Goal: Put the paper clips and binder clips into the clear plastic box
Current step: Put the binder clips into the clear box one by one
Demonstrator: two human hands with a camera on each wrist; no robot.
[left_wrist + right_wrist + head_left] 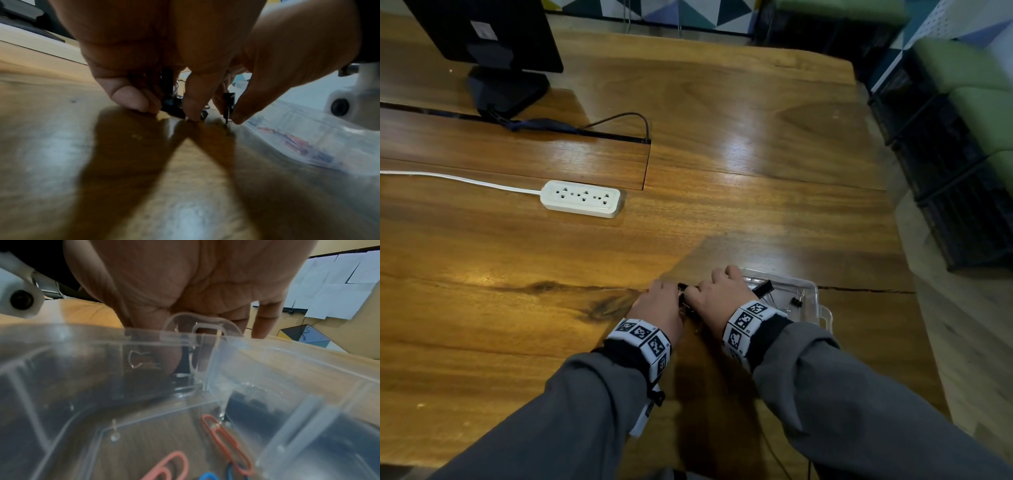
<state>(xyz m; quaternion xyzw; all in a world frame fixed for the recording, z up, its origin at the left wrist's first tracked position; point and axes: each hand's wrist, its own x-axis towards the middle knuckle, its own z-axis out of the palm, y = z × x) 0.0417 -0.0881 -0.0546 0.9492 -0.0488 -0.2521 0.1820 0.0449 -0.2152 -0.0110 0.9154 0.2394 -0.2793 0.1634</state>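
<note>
Beside the clear plastic box [812, 291] on the counter [551, 291], my left hand [658, 305] and right hand [717, 296] pinch black binder clips [174, 110] with curled fingers [131, 100]; crowded so, one could spring loose and skitter away from the paper clips [224, 433] inside.

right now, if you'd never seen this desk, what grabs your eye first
Two hands huddled at the near edge of the wooden desk: the left hand and right hand both work fingertips-down on black binder clips beside the clear plastic box. Inside the box lie coloured paper clips, with a small binder clip too. Farther back sits a white power strip.
</note>
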